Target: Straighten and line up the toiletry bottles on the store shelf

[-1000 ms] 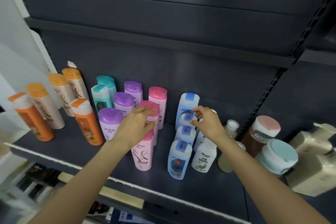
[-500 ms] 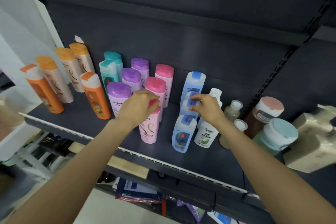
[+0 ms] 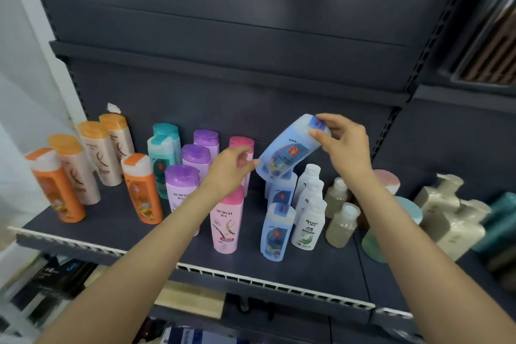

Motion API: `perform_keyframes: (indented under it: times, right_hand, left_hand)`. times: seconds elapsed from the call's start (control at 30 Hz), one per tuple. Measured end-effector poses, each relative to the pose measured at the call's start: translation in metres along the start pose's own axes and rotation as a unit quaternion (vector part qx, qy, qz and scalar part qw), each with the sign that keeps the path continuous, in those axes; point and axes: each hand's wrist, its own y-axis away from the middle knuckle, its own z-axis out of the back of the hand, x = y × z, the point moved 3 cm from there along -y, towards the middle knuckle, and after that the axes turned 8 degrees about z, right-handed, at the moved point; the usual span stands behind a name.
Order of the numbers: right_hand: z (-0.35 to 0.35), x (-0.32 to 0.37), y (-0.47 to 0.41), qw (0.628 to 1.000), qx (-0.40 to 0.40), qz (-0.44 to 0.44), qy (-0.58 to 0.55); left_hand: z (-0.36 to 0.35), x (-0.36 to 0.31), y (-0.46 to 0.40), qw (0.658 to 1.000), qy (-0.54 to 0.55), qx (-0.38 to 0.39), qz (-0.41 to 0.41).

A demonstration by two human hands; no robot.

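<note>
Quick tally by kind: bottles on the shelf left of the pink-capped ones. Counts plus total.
Beige plastic bottles with orange caps: 3
Orange plastic bottles with orange-and-white caps: 2
Teal-capped plastic bottles: 2
Purple-capped plastic bottles: 3
Total: 10
</note>
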Motion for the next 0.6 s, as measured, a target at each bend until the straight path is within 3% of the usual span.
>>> perform_keyframes:
  times: [0.1,0.23,0.47,0.6]
  right_hand:
    - [0.011,0.006,0.010,0.994,-0.048,-0.052,-0.083]
    - [0.017,0.012,0.029,0.975,-0.091,-0.088,-0.183]
    - [0.018,0.018,0.050,0.961,-0.094,-0.080,-0.249]
    - [0.015,0.014,0.054,0.959,-0.085,-0.091,-0.254]
  left_hand:
    - [0.007,-0.003,0.000,0.982,0.143,0.012,0.121]
    - [0.008,-0.017,0.017,0.892,0.334,0.164,0.257]
    - [0.018,-0.020,0.026,0.779,0.544,0.175,0.257]
    - [0.027,-0.018,0.025,0.808,0.537,0.140,0.199]
